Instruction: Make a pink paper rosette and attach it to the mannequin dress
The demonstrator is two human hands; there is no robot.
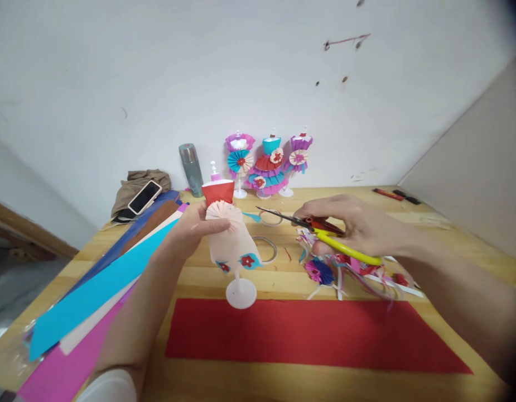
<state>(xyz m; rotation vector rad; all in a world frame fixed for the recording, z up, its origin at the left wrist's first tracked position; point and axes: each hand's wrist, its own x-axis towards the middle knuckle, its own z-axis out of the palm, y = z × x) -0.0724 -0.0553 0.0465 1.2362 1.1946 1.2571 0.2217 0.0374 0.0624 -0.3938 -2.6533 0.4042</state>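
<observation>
A small dress form [241, 293] on a white round base wears a red top and a pale pink paper skirt [230, 248] with blue-and-red flowers near its hem. My left hand [194, 226] is closed round its waist, the thumb pressing a pleated pink paper fan [221, 214]. To the right, my right hand [345, 220] grips a pair of scissors [350, 249] with yellow handles. Their dark blades point left, toward the dress form but apart from it. Below lies a long red paper sheet [308, 335], flat on the table.
Three dressed forms [271, 167] stand by the wall, beside a grey-green flask [191, 173]. Coloured paper strips [102, 279] and a phone [144, 197] lie at left. Paper scraps and rosettes [320, 272] pile under my right hand. Tape rings [266, 249] sit mid-table.
</observation>
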